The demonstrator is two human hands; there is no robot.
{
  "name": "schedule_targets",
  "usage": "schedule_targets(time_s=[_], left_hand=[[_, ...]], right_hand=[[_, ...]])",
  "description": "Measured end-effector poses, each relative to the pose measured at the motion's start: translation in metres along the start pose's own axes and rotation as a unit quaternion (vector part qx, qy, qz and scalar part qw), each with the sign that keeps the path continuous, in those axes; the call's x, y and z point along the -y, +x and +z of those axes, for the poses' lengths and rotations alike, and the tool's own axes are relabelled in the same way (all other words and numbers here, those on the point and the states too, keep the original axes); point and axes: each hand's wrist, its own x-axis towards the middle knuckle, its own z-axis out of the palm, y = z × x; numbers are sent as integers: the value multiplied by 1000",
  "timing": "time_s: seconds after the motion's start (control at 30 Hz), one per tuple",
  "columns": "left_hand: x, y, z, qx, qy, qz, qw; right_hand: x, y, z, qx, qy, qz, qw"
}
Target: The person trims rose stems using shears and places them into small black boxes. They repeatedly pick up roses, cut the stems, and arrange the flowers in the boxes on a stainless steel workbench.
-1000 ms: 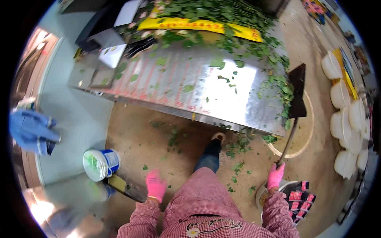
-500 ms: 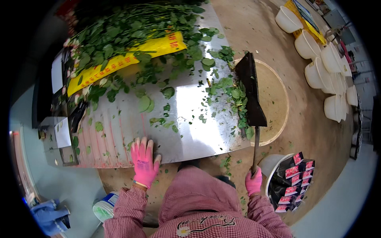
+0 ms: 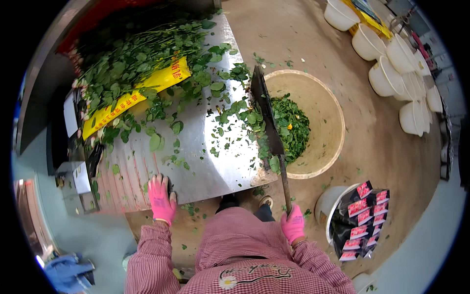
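My right hand [image 3: 293, 224], in a pink glove, is closed round the handle [image 3: 285, 186] of a tool with a broad, flat black blade [image 3: 268, 110]. The blade stands on edge at the right side of a metal table [image 3: 196, 183], with loose green leaves [image 3: 252, 117] against its left face. Just beyond it, a wide tan tub [image 3: 325, 117] holds a heap of cut leaves [image 3: 292, 130]. My left hand [image 3: 160, 200], also pink-gloved, lies flat and open on the table's near edge, fingers spread, holding nothing.
Leafy stems [image 3: 142, 63] are piled at the table's far left, with a yellow printed wrapper [image 3: 134, 100] across them. A white bucket [image 3: 324, 208] of black sleeves with pink labels stands at right. Several white tubs [image 3: 384, 76] line the floor at far right.
The black blade has swung left in view with my right hand, and the leaf heap in the tub now shows. My view has shifted; my left hand still rests on the table edge.
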Motion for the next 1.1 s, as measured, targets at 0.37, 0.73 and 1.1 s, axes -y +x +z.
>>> schedule_targets(time_s=[0.37,0.73,1.1], left_hand=[[-4,-20,29,-125,33,-79,989],[0,-33,-19,4,159,-133,978],[109,-285,-96,-117,-137,-57,982]], right_hand=[[1,17,-32,122,-31,-65,990],[151,-23,-117,111,-67,-184,974],[529,-11,95,40,16,-611,791]])
